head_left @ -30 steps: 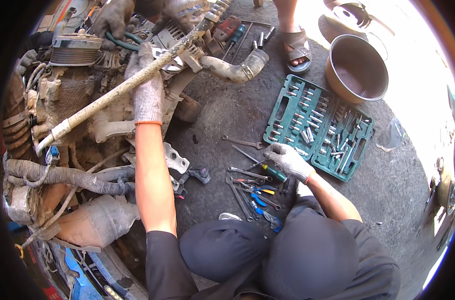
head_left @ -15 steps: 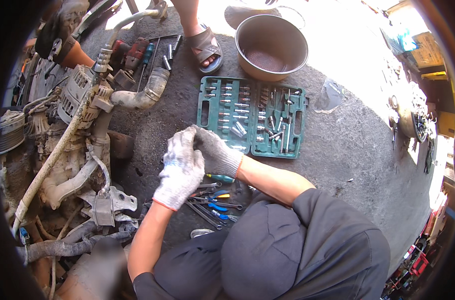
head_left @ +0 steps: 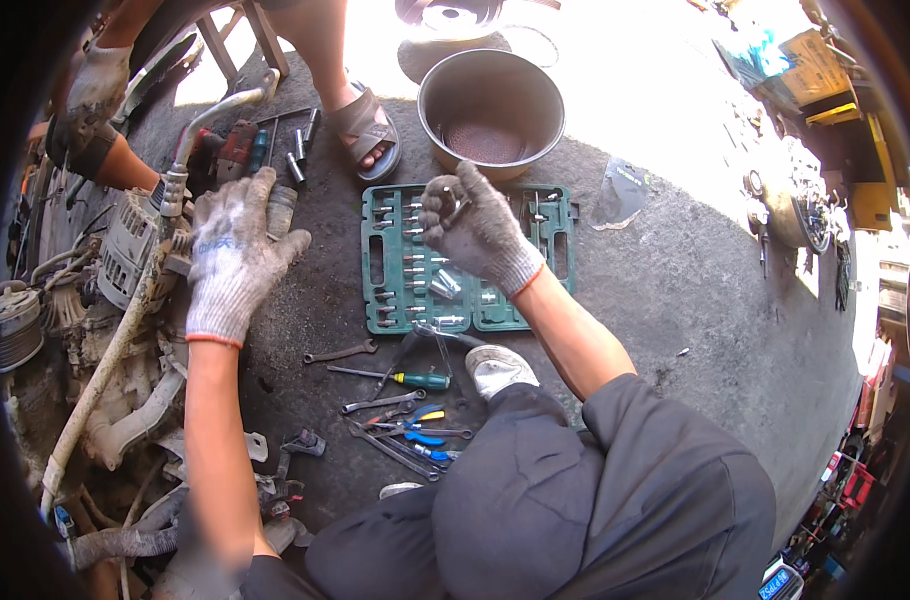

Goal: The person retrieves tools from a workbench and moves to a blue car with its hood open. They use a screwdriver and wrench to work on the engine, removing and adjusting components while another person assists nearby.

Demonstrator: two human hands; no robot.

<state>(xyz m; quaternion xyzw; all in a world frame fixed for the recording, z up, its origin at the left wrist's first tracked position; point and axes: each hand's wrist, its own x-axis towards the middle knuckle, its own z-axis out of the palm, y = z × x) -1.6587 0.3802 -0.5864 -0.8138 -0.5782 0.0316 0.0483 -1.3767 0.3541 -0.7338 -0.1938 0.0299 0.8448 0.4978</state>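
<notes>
My left hand [head_left: 235,245], in a whitish knit glove, is stretched out with its fingers apart over the alternator side of a dirty engine [head_left: 135,400]. It hides part of a grimy pipe elbow [head_left: 281,212]. My right hand [head_left: 485,230], in a dirty grey glove, is raised over the green socket set case [head_left: 377,318]. Its fingers curl around a small metal piece [head_left: 454,203] that looks like a socket, mostly covered by the glove. In the open case lie rows of bits and sockets, including two loose bright sockets [head_left: 444,284].
A large pot [head_left: 492,165] stands behind the case. Wrenches [head_left: 385,400], pliers [head_left: 422,437] and a green-handled screwdriver [head_left: 421,381] lie near my shoe [head_left: 500,370]. At upper left are another person's sandaled foot [head_left: 370,135] and gloved hand [head_left: 100,90], beside a red power tool [head_left: 237,150].
My hands were together in front of the case and have come apart. The left has moved up and left to the engine; the right has risen over the case with the small metal piece.
</notes>
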